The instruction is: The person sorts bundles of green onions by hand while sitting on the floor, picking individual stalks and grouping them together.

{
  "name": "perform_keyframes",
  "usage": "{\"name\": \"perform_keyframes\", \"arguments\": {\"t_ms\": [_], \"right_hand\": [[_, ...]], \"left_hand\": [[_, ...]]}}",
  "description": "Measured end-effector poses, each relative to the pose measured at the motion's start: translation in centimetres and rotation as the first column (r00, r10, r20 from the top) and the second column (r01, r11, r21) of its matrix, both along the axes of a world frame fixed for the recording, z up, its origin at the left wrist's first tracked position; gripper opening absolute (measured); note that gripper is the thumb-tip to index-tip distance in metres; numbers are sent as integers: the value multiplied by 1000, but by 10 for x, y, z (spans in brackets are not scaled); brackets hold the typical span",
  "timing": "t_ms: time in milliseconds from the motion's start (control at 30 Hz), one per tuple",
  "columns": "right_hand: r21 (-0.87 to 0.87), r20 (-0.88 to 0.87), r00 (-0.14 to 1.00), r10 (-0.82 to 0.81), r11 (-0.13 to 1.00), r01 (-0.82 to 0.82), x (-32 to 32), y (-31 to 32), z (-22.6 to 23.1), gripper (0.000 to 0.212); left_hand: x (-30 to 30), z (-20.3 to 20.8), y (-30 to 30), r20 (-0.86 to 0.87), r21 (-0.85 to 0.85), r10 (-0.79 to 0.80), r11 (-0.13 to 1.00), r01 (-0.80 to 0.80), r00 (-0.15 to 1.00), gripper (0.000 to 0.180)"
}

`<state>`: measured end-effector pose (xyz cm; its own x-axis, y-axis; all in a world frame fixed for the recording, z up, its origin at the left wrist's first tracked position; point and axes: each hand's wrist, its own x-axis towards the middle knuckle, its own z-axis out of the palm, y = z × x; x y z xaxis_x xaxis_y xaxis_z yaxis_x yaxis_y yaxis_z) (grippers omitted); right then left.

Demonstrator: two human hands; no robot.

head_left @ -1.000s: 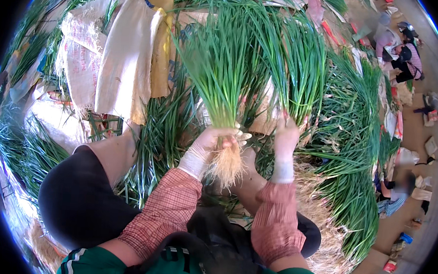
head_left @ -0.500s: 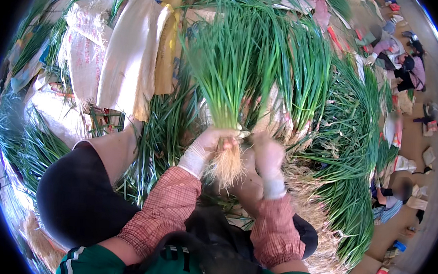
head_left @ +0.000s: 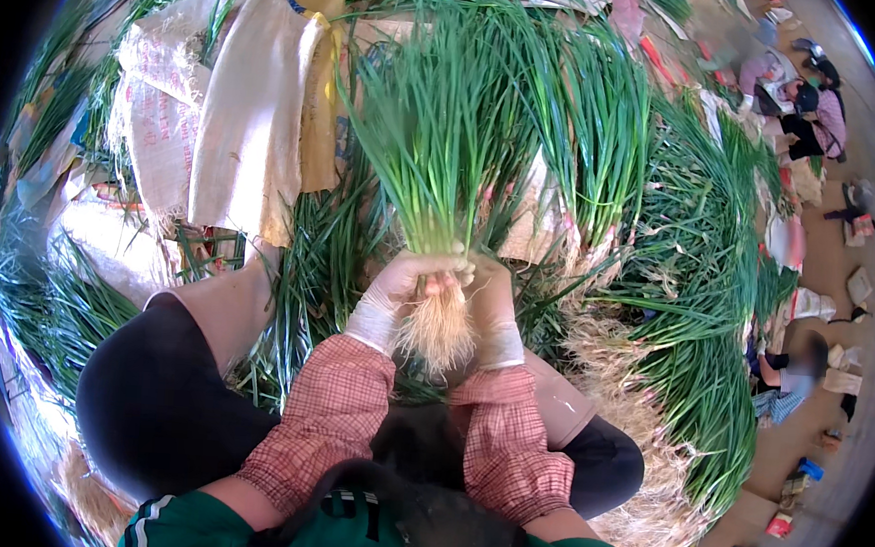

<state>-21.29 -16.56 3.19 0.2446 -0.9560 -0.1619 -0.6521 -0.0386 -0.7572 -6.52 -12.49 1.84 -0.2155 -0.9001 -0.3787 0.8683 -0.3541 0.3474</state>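
A bunch of spring onions (head_left: 435,153) stands upright in front of me, its green leaves fanned away and its pale roots (head_left: 440,332) hanging toward my lap. Round its stem ends, just above the roots, my left hand (head_left: 404,284) is closed. My right hand (head_left: 491,295) presses against the right side of the same bunch at that height, fingers bent and partly hidden by the stems. Both hands wear thin whitish gloves, with checked red sleeves above them. Another laid-out bunch of spring onions (head_left: 605,153) lies just beyond, to the right.
White and tan woven sacks (head_left: 252,112) lie at the upper left. A long heap of spring onions (head_left: 696,390) with dry roots runs along my right. Loose leaves (head_left: 323,257) cover the ground between my bent knees. Other people (head_left: 808,116) sit at the far right.
My right hand has moved left from beside the bunch to meet its stems. The bunch has shifted slightly left, and the whitish stem end that stuck out to the right no longer shows.
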Motion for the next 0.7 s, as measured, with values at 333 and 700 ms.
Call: {"name": "perform_keyframes", "arguments": {"t_ms": [333, 700], "right_hand": [[-114, 515, 786, -343, 881, 459, -95, -29, 112, 12], [-382, -323, 793, -517, 837, 391, -247, -52, 139, 31]], "left_hand": [[-30, 59, -13, 134, -180, -204, 957, 227, 970, 24], [-15, 29, -12, -79, -60, -54, 997, 49, 995, 25]]}}
